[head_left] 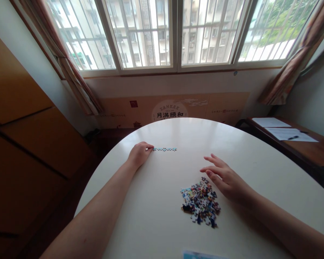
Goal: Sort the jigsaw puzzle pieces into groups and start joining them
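Note:
A short row of joined light-blue jigsaw pieces (164, 149) lies flat on the white round table (148, 223). At its left end, my left hand (140, 153) has thumb and forefinger closed on the end jigsaw piece, which the fingertips mostly cover. My right hand (224, 176) hovers with fingers spread and nothing in them, just beyond the upper right of a heap of loose jigsaw pieces (201, 201). Many colours show in the heap, and some pieces overlap others.
A blue printed sheet or box edge (199, 255) pokes in at the table's near side. To the right, white papers (288, 134) with a dark pen-like object rest on a brown side table (318, 153). Behind the round table, a printed cardboard panel (194, 104) stands below the window.

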{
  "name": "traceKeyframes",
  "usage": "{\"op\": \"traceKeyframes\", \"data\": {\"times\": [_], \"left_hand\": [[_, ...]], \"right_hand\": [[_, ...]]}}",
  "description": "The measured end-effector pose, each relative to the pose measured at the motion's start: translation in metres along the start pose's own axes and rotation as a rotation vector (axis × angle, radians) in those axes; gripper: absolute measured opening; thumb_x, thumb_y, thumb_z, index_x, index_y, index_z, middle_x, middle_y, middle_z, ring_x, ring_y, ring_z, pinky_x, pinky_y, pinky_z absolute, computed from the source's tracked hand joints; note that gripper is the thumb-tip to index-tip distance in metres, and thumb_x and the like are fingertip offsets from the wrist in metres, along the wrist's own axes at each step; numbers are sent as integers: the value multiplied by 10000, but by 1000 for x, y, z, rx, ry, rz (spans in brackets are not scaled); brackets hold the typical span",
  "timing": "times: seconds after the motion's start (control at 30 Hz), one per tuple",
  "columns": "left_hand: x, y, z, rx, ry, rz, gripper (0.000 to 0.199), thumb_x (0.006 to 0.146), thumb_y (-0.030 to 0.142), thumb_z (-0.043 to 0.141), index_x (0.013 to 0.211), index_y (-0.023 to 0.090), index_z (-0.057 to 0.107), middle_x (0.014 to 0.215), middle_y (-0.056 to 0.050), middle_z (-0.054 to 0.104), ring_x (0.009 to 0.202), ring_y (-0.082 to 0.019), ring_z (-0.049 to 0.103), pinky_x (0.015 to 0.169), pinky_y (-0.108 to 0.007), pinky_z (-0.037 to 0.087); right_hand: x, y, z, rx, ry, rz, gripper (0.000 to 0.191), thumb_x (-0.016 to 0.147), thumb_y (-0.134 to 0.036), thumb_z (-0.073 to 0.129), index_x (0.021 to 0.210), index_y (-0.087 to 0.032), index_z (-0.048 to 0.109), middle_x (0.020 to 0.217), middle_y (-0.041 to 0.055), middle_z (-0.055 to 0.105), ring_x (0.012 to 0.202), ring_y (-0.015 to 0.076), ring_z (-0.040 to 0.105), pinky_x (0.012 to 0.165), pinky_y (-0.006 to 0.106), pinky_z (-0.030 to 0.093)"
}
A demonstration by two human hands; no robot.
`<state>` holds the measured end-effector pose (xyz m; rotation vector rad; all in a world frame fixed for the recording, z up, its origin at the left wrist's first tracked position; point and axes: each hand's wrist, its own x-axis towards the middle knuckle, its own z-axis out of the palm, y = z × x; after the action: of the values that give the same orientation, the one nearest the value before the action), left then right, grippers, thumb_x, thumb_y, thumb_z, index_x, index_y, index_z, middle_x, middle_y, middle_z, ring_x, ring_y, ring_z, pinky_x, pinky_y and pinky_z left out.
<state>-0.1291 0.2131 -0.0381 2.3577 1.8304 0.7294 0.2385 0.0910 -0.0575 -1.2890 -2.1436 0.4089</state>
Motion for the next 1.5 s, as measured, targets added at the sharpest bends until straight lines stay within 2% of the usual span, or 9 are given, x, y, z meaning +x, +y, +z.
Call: {"op": "traceKeyframes", "data": {"times": [0.3,0.77,1.03,1.13,1.33,1.5], "left_hand": [[1,-2,1,-25,3,9,232,883,235,605,994,219,808,1012,-53,734,862,-214,683,831,-314,529],[0,-2,1,-22,-8,7,241,871,296,597,980,224,799,1014,-50,728,839,-208,660,817,-322,520],[-1,-4,3,-23,3,7,323,881,294,598,1153,228,757,1069,-50,709,757,-182,636,792,-316,518],[0,-5,4,-29,18,13,340,890,264,568,1176,213,746,1081,-58,699,761,-183,639,814,-317,517],[1,-5,6,-59,65,21,328,897,245,519,1109,200,766,1035,-66,699,898,-215,662,890,-317,506],[2,-1,5,-96,132,-12,327,904,307,507,1070,189,763,1013,-71,707,837,-205,651,869,-315,507]], "right_hand": [[0,-2,-2,16,3,20,460,1047,-496,354,1093,-298,766,1504,86,532,1511,343,283,1175,647,287],[0,-3,-2,26,-7,25,505,1052,-505,314,1115,-286,765,1510,84,526,1510,347,284,1172,639,301],[0,-4,-2,26,1,8,495,1052,-492,322,1110,-281,766,1491,92,545,1507,340,294,1169,650,298],[1,-4,-3,28,-2,11,498,1051,-494,321,1106,-281,767,1500,91,537,1510,340,287,1171,651,293],[1,-5,-4,33,-17,31,503,1051,-498,316,1110,-276,764,1513,95,524,1511,351,282,1171,666,278],[2,-4,-3,75,29,64,460,1041,-500,362,1172,-265,735,1481,105,560,1500,341,315,1182,647,288]]}}
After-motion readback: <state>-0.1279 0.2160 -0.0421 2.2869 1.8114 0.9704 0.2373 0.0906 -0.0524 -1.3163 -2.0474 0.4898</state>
